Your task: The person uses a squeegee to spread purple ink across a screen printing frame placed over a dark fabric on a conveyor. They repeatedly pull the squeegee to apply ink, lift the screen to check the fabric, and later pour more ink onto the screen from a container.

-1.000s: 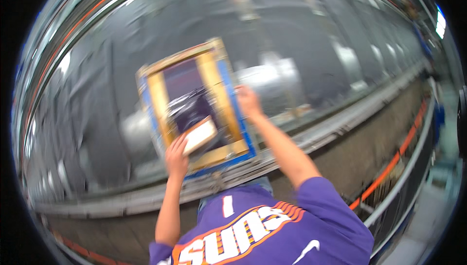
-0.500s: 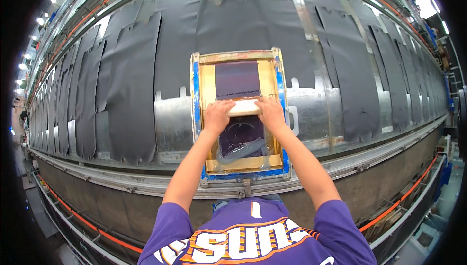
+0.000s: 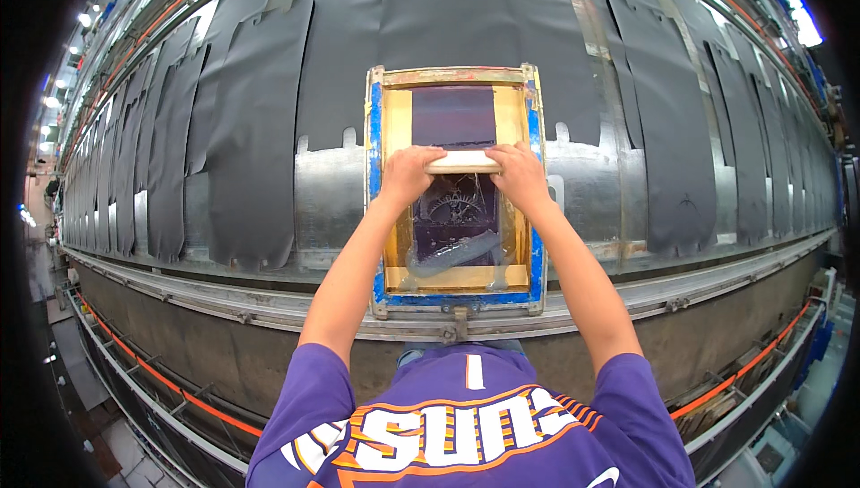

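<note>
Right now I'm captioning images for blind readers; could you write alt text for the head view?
A person's left hand and right hand grip opposite ends of a pale bar across a blue-edged rectangular frame with a dark panel inside. The frame lies on a long metal bench partly covered with dark grey sheets.

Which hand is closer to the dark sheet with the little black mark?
The right. The right hand grips the right end of the white bar; the dark sheet lies off to its right. The left hand, on the bar's left end, is farther away.
</note>
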Motion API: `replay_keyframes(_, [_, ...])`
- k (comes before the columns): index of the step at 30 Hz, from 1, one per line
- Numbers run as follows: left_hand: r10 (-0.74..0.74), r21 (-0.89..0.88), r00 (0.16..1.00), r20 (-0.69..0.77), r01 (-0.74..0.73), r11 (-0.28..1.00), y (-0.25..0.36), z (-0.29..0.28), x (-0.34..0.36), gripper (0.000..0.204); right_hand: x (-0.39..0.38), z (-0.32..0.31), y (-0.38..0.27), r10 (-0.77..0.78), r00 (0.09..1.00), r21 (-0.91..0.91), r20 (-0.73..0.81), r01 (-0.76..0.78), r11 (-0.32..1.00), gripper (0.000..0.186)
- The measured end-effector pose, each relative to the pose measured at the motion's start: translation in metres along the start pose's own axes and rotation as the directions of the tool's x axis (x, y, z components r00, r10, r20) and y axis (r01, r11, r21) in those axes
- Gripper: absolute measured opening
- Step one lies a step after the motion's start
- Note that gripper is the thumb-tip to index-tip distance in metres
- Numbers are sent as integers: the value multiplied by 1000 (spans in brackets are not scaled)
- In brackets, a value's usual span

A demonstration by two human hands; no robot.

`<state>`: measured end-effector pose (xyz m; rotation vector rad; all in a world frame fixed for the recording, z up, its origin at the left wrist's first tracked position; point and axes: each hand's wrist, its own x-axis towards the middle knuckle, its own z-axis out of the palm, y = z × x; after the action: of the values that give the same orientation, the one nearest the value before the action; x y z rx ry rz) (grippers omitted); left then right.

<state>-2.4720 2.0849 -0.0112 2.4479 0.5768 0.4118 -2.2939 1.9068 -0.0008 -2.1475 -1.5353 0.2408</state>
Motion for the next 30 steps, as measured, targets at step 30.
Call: replay_keyframes(30, [41,174,997,62,-51,983,27,37,-148,61,-64,29,91,667,723,643,-182,-426,636,18])
